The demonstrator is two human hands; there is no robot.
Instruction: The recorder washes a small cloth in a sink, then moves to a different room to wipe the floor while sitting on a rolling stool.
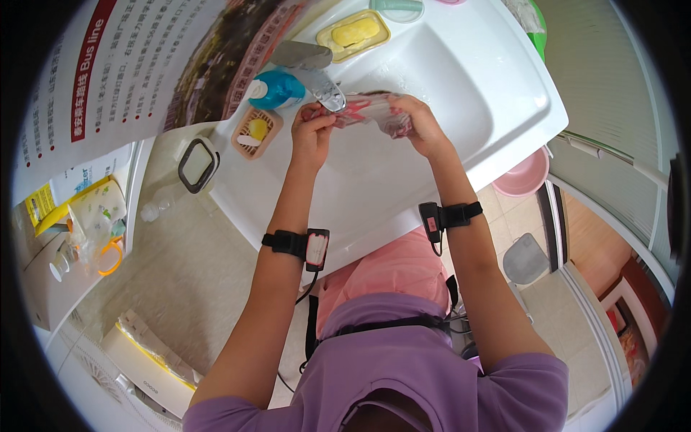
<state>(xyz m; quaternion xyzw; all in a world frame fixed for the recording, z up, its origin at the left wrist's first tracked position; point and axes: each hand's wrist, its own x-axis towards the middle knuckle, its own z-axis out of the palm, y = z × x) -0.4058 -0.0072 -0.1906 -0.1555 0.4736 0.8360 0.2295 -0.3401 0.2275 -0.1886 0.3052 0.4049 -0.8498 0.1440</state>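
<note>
Both of my hands hold a thin, crumpled plastic bag with red and white print (372, 110) over the white washbasin (345, 178). My left hand (312, 135) pinches its left end, close to the spout of the chrome faucet (326, 94). At the bag's right end, my right hand (424, 121) has its fingers closed on the plastic. The bag hangs slightly slack between them, just beside the spout. Some water drops lie on the basin behind it. What the bag contains, if anything, cannot be told.
Around the faucet stand a blue pump bottle (278, 89), a pink soap dish (256, 132) and a yellow soap tray (353, 35). A black-framed container (198, 164) lies left of the basin. A printed sheet (124, 59) covers the upper left. A pink tub (522, 173) sits below right.
</note>
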